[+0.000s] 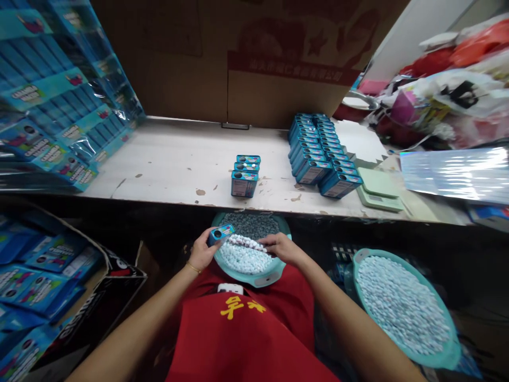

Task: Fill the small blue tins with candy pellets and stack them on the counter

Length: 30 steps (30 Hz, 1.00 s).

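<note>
Red-printed cardboard box, pale green scale near shiny sheet, heaped plastic bags

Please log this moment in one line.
left hand: holds blue tin; right hand: at pale candies; candies: in turquoise basin

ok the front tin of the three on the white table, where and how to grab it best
Probably pinch the front tin by its narrow left and right sides, coming from the near side or above. It stands upright, broad face toward the camera, with another tin close behind, so its back looks hard to reach; nothing stands against either narrow side.
</note>
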Motion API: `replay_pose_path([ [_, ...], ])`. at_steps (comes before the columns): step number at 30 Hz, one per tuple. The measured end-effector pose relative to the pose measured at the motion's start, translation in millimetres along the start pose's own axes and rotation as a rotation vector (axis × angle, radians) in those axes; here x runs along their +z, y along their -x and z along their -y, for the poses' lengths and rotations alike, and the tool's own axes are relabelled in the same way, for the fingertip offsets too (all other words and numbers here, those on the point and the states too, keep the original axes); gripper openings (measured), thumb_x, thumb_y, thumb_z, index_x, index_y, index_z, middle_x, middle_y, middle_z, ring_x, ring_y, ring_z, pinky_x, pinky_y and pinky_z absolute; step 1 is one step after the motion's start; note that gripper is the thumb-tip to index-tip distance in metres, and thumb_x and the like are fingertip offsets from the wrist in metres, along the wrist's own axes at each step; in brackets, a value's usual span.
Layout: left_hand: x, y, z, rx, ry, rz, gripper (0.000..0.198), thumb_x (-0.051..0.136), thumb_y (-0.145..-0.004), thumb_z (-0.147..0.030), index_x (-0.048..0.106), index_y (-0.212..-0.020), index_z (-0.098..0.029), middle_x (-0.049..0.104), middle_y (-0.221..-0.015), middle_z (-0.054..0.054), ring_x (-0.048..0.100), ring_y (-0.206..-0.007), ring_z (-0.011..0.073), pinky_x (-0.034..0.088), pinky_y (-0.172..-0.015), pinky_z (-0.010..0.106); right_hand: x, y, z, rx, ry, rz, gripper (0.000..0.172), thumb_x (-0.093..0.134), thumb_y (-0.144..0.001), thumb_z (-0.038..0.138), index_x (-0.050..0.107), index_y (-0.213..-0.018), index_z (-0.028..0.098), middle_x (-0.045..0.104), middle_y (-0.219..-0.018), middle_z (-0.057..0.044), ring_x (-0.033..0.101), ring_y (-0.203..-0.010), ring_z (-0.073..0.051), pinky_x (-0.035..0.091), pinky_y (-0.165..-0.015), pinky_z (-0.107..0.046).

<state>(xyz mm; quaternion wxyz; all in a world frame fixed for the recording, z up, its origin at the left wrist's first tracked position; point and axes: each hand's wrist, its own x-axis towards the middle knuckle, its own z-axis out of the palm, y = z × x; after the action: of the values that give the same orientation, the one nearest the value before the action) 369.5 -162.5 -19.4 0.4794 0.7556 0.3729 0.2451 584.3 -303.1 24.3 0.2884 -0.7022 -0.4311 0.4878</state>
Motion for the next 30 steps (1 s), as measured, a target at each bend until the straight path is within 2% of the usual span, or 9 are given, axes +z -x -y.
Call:
replay_pose_path([
  [4,8.7,0.2,0.5,0.039,-0.06,0.036,0.041,0.055,-0.067,-0.021,0.051,-0.107,-0.017,0.058,-0.105,0.006,0.054,-0.097,0.0189,0.04,-0.088,0.033,-10.9,6.0,46.0,-0.15,0.448,-0.046,0.036,0.042,-0.069,0.01,0.065,-0.093,0.023,0.065,-0.081,-0.003,0.056,-0.072,-0.013,0.039,-0.062,-0.021],
  [6,11.3,0.7,1.9,0.069,-0.091,0.055,0.042,0.053,-0.066,-0.017,0.051,-0.108,-0.018,0.057,-0.106,0.006,0.052,-0.099,0.0192,0.039,-0.09,0.034,-8.4,6.9,69.7,-0.123,0.716,-0.07,0.032,0.042,-0.071,0.012,0.066,-0.087,0.024,0.066,-0.084,-0.005,0.057,-0.081,-0.017,0.04,-0.067,-0.024],
  [9,13.9,2.1,4.3,0.118,-0.12,0.061,0.044,0.052,-0.063,-0.013,0.052,-0.107,-0.018,0.057,-0.106,0.006,0.052,-0.1,0.0199,0.038,-0.09,0.035,3.4,5.8,101.4,-0.015,1.0,-0.069,0.028,0.042,-0.072,0.013,0.065,-0.086,0.02,0.065,-0.086,-0.01,0.059,-0.082,-0.02,0.041,-0.068,-0.028],
  [14,18.7,4.4,4.7,0.172,-0.121,0.067,0.044,0.053,-0.063,-0.013,0.052,-0.106,-0.019,0.057,-0.106,0.005,0.052,-0.1,0.0206,0.038,-0.091,0.036,25.5,3.3,134.2,-0.07,1.12,-0.05,0.028,0.038,-0.077,0.012,0.062,-0.092,0.014,0.064,-0.088,-0.015,0.059,-0.083,-0.019,0.042,-0.07,-0.027],
  [17,17.5,4.7,5.8,0.158,-0.085,0.053,0.043,0.054,-0.063,-0.014,0.052,-0.106,-0.019,0.057,-0.106,0.005,0.052,-0.101,0.0209,0.038,-0.091,0.036,22.0,11.7,138.8,-0.102,1.13,-0.066,0.028,0.037,-0.078,0.012,0.062,-0.091,0.013,0.063,-0.089,-0.015,0.059,-0.084,-0.018,0.042,-0.071,-0.026],
  [20,9.9,6.2,9.1,0.128,-0.021,0.031,0.041,0.055,-0.065,-0.016,0.052,-0.106,-0.019,0.057,-0.108,0.006,0.052,-0.101,0.0208,0.038,-0.092,0.037,3.2,22.7,122.7,-0.061,1.109,-0.117,0.03,0.037,-0.076,0.01,0.062,-0.09,0.016,0.063,-0.091,-0.012,0.058,-0.084,-0.018,0.041,-0.07,-0.026],
  [24,-3.5,11.7,9.5,0.151,0.056,0.018,0.037,0.056,-0.069,-0.021,0.051,-0.106,-0.019,0.056,-0.108,0.006,0.053,-0.101,0.02,0.038,-0.092,0.037,-17.1,15.0,60.7,0.037,1.0,-0.145,0.034,0.035,-0.077,0.012,0.061,-0.094,0.027,0.062,-0.095,-0.004,0.056,-0.089,-0.018,0.04,-0.071,-0.025],
  [27,-9.5,15.7,5.0,0.19,0.069,-0.003,0.035,0.057,-0.07,-0.022,0.052,-0.104,-0.019,0.055,-0.108,0.007,0.051,-0.103,0.0197,0.036,-0.094,0.037,-7.7,-6.2,5.5,0.132,0.917,-0.15,0.039,0.034,-0.077,0.01,0.059,-0.1,0.029,0.061,-0.098,-0.004,0.055,-0.091,-0.017,0.039,-0.072,-0.025],
  [30,-12.7,18.0,1.6,0.2,0.063,-0.024,0.033,0.056,-0.07,-0.022,0.053,-0.103,-0.019,0.055,-0.108,0.007,0.051,-0.103,0.0194,0.036,-0.094,0.037,21.3,-25.0,-30.4,0.191,0.87,-0.16,0.036,0.033,-0.078,0.008,0.062,-0.096,0.022,0.06,-0.099,-0.009,0.055,-0.091,-0.017,0.039,-0.074,-0.026],
])
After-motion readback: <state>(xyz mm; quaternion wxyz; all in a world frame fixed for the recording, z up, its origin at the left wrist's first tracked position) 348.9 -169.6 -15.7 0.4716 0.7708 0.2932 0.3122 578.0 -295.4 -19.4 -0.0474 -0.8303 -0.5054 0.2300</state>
